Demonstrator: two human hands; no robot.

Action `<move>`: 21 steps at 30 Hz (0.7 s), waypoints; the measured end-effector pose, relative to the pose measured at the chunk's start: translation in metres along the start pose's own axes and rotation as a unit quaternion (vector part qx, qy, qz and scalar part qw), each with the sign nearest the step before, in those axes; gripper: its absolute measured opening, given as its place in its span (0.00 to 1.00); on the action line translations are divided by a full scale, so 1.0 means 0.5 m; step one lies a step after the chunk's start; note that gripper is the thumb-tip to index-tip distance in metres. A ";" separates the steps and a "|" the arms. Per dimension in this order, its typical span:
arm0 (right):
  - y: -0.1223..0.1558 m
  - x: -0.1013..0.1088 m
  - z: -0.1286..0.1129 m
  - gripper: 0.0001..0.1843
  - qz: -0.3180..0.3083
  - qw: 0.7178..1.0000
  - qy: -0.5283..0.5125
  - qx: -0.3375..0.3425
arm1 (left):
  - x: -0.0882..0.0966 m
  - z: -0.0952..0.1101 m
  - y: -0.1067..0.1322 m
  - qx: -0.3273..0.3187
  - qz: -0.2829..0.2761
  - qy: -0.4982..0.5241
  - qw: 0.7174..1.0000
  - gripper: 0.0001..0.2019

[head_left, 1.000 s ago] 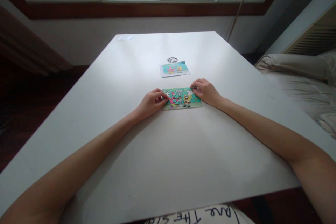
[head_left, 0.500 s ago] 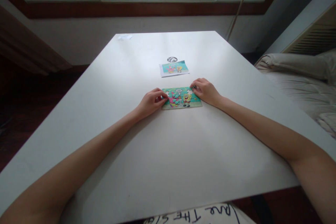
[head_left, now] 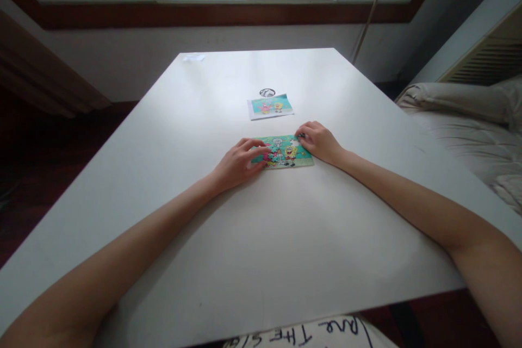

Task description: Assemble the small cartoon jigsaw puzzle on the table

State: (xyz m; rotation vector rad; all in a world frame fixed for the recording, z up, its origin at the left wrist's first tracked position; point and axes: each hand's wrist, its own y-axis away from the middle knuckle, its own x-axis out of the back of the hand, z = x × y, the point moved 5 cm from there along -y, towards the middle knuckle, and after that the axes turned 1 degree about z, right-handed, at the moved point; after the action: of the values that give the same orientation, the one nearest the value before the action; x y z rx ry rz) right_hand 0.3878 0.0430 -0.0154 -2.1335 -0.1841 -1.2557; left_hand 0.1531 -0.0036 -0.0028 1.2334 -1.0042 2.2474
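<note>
While the right hand (head_left: pixel 322 143) keeps its place at the far right corner, the left hand (head_left: pixel 240 162) has shifted inward from the edge.

Jigsaw puzzle (head_left: pixel 290 159): one, flat on the tabletop (head_left: pixel 261 228), between the hands; pieces (head_left: pixel 272 155) crowded left of centre.
Left fingers: parted over the left portion — formerly bunched at its edge; that side now appears the working area.
Right fingers: curled, small dark item (head_left: pixel 302 135) at the tips — grip cannot be told.
Printed sheet (head_left: pixel 271 107): beyond the puzzle, apart.
</note>
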 end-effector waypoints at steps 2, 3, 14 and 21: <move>0.000 0.000 0.000 0.09 -0.001 1.000 0.001 0.000 | -0.006 0.010 0.001 -0.030 -0.020 -0.013 0.999 0.15; 0.000 0.000 0.000 0.09 -0.001 1.000 0.001 0.000 | -0.007 0.012 0.001 -0.037 -0.023 -0.015 0.999 0.14; 0.001 0.000 0.001 0.09 0.003 1.000 -0.004 0.001 | -0.006 0.008 0.001 -0.039 -0.022 0.017 0.999 0.09; 0.001 0.000 0.000 0.09 0.003 1.000 0.003 0.003 | -0.005 0.004 0.001 -0.017 -0.022 0.060 0.998 0.07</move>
State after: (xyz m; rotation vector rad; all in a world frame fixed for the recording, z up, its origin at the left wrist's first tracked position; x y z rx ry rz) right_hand 0.3881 0.0428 -0.0158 -2.1232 -0.1800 -1.2566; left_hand 0.1556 -0.0055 -0.0045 1.0826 -0.9564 2.2327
